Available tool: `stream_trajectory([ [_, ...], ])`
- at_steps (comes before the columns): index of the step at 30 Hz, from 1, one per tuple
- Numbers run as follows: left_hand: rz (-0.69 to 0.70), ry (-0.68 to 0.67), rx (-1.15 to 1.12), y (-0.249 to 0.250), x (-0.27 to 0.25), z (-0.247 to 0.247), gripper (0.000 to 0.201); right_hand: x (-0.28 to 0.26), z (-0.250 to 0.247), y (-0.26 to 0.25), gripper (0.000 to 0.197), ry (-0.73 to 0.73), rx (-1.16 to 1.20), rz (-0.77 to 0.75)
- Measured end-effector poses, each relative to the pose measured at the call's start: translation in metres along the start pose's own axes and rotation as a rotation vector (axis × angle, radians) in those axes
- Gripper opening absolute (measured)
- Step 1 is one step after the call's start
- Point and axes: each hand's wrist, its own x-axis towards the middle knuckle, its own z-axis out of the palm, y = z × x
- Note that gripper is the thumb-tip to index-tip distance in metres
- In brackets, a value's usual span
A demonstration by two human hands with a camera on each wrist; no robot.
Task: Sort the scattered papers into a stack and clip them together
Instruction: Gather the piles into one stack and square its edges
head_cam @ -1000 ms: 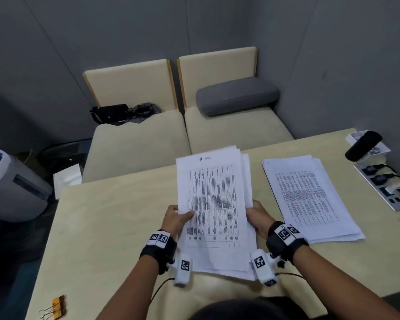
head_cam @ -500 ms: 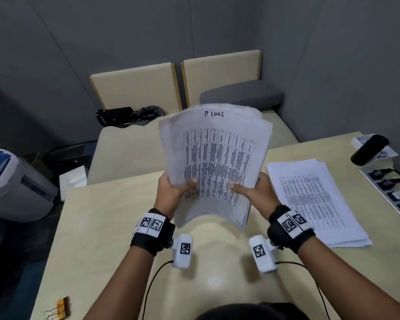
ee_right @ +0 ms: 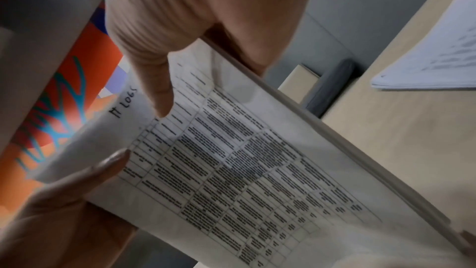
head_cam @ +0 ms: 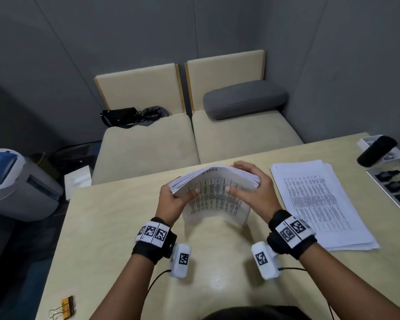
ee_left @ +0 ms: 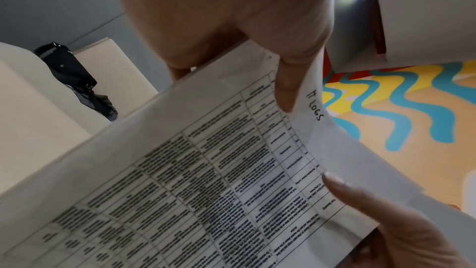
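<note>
A thick stack of printed sheets (head_cam: pixel 215 202), headed "IT LOGS" by hand, stands on end over the middle of the table (head_cam: pixel 116 227). Its top half curls away from me. My left hand (head_cam: pixel 174 202) grips the stack's left edge, thumb on the printed face. My right hand (head_cam: pixel 254 188) grips the right edge, fingers wrapped over the curled top. Whether the lower edge touches the table I cannot tell. In the left wrist view the stack (ee_left: pixel 206 170) fills the frame, in the right wrist view too (ee_right: pixel 257 170). A second stack of sheets (head_cam: pixel 319 204) lies flat to the right.
Yellow binder clips (head_cam: pixel 65 306) lie at the table's near left corner. A power strip (head_cam: pixel 393 188) and a black cylinder on a white box (head_cam: pixel 376 151) sit at the right edge. Beyond the table are two beige seats, a grey cushion (head_cam: pixel 245 98) and a black bag (head_cam: pixel 123 116).
The stack was lifted off the table and held upright. It has now come down and away from me, its top curling forward, and my right hand has moved over the top edge.
</note>
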Motion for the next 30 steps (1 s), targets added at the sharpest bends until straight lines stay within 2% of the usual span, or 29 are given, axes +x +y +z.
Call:
stream_trajectory([
  [2,-0.011,0.019,0.024,-0.004,0.002,0.003,0.031,0.010,0.000,-0.017,0.058,0.046,-0.136,-0.112],
  [4,-0.004,0.013,0.049,-0.008,0.006,0.005,0.035,0.024,-0.002,-0.035,0.060,-0.004,-0.398,-0.216],
  [7,0.012,0.000,0.079,-0.007,0.010,0.009,0.037,0.043,0.001,-0.053,0.061,-0.229,-0.977,-0.256],
  [9,0.027,-0.019,0.122,-0.004,0.012,0.015,0.036,0.052,0.011,-0.056,0.050,-0.376,-1.229,-0.267],
  [13,0.067,-0.068,0.243,-0.010,0.017,0.027,0.025,0.052,0.023,-0.058,0.016,-0.540,-1.437,-0.259],
  [16,0.091,-0.132,0.419,-0.023,0.026,0.030,0.021,0.047,0.012,-0.052,0.016,-0.529,-1.467,-0.297],
  [19,0.030,-0.190,0.565,-0.039,0.033,0.037,0.026,0.043,-0.015,-0.046,0.024,-0.446,-1.412,-0.288],
  [21,-0.033,-0.235,0.635,-0.043,0.036,0.054,0.031,0.042,-0.039,-0.042,0.022,-0.347,-1.293,-0.314],
  [23,-0.105,-0.246,0.616,-0.042,0.040,0.078,0.018,0.041,-0.070,-0.035,0.016,-0.186,-1.132,-0.366],
  [25,-0.141,-0.230,0.565,-0.039,0.046,0.106,0.029,0.044,-0.111,-0.020,0.026,0.032,-1.008,-0.361],
  [27,-0.208,-0.225,0.480,-0.043,0.053,0.135,0.019,0.047,-0.162,0.000,0.037,0.261,-0.931,-0.251],
  [30,-0.340,-0.186,0.420,-0.055,0.066,0.177,0.034,0.044,-0.242,0.048,0.033,0.470,-0.766,0.073],
])
